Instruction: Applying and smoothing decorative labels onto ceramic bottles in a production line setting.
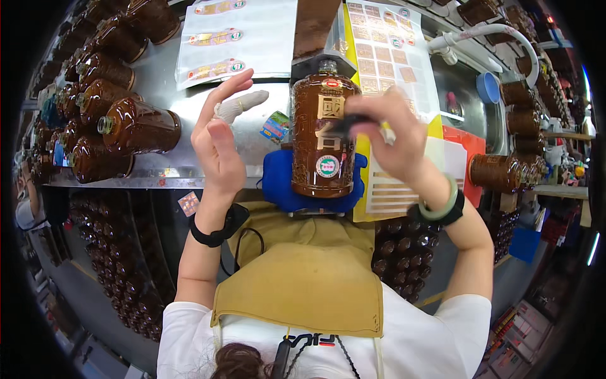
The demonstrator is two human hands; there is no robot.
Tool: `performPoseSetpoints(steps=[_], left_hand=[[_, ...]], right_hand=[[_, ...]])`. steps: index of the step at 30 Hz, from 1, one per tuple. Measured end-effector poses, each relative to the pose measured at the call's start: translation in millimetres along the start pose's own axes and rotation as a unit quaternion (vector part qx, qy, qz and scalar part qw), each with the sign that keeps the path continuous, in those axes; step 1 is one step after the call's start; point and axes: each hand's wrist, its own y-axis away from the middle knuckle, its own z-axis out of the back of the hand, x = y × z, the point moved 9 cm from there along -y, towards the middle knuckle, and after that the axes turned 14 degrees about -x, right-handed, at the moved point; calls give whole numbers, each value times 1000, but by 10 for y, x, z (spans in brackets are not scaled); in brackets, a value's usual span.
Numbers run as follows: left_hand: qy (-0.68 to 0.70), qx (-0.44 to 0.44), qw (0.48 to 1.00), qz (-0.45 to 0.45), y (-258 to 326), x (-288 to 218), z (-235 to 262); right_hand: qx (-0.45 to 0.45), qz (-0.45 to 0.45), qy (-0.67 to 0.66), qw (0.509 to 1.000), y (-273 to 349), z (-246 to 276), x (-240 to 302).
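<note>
mid-bench, brown bottle [324, 136] lies on its side in a blue cradle [278, 180], neck pointing away from the person, round seal label facing up near its base. right hand [394, 136] is closed around a small dark tool [351, 123] and presses it against the bottle's front, over the raised characters. left hand [218, 136] is open, fingers spread, held just left of the bottle and not touching it; one finger wears a white cot [243, 104]. bottle looks like glazed ceramic or glass: judged heavy, rigid, slick, and breakable if it rolls off. cradle keeps it from rolling. best hold would be around the body with a full palm, or one hand at the neck and one under the base, not by the labels. sheet of gold labels [382, 54] lies just right of the neck; sheet of long labels [221, 38] sits further left on the metal bench [158, 88]. rows of like bottles [120, 120] lie at left, more bottles at right [502, 170]. tan apron [303, 278] below.
</note>
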Motion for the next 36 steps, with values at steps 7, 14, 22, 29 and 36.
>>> performPoseSetpoints(steps=[7, 14, 22, 29, 36], left_hand=[[19, 29, 999, -23, 44, -130, -139], [40, 35, 999, -4, 63, -132, -166], [-59, 151, 979, -120, 10, -285, -716], [7, 192, 977, -92, 136, -192, -637], [-85, 251, 945, -190, 668, -377, -528]], right_hand=[[87, 286, -63, 952, 431, -78, 642], [17, 49, 128, 990, -582, -128, -61], [-82, -84, 42, 992, -799, 421, -313], [-98, -245, 9, 965, -263, 875, -432], [-68, -304, 51, 949, 269, 1028, -543]])
